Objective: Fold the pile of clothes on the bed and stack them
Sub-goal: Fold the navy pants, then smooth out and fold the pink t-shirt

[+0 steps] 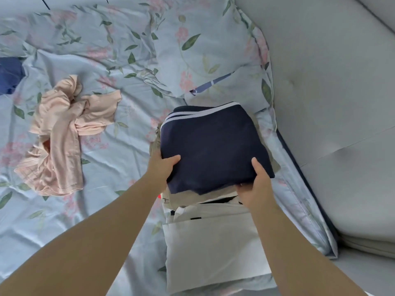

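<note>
A folded navy garment with white stripes (213,144) lies on top of a stack at the bed's right side. My left hand (162,167) grips its near left corner, thumb on top. My right hand (256,184) grips its near right corner, thumb on top too. Under it show the edges of a beige folded piece (215,196) and, nearer to me, a white folded garment (213,248). A crumpled peach garment (64,133) lies unfolded on the sheet to the left.
The bed has a light blue floral sheet (119,159) and a matching pillow (203,50) behind the stack. A dark blue cloth (9,74) peeks in at the left edge. A grey padded surface (337,103) borders the bed on the right.
</note>
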